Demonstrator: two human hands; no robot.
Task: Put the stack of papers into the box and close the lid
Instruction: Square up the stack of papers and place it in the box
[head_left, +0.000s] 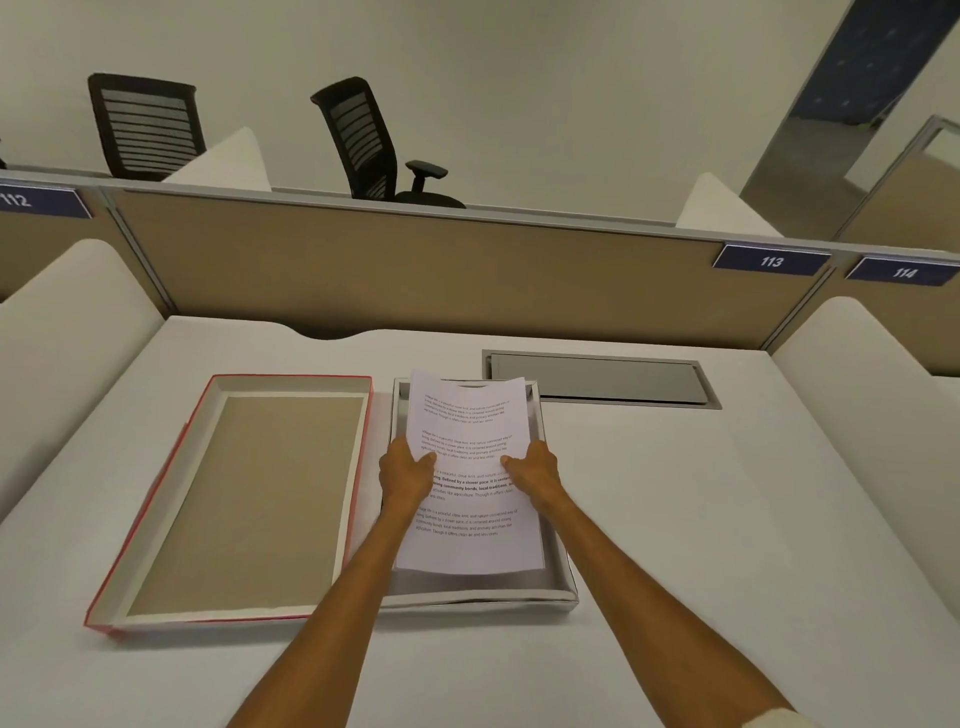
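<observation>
**Paper stack held over open box**

Both forearms extend forward over the white counter (675, 519). The left hand (408, 475) grips the left edge of the stack of papers (467, 499), thumb on the top sheet and the fingers (423, 460) curled under the edge. The right hand (535, 470) grips the right edge in the same manner, thumb on top, remaining fingers hidden beneath the sheets.

The stack sits over the open box (558, 587), a shallow grey tray; whether the sheets touch the box floor cannot be told. The far end of the stack bows upward above the box's far wall. The top sheet carries four blocks of small printed text. A bold line reads partly "slower pace" and "community bonds, local traditions"; the rest is too small to read reliably.

The lid (234, 499) lies just beside the box on its left, inner side up, with a red outer rim and a brown cardboard floor.

Beyond the box, a grey metal hatch (597, 379) is set flush in the counter. A tan partition (415, 270) stands behind, bearing blue plates marked "112" (31, 200), "113" (771, 260) and "114" (904, 273). Two black office chairs (363, 140) stand beyond the partition.
</observation>
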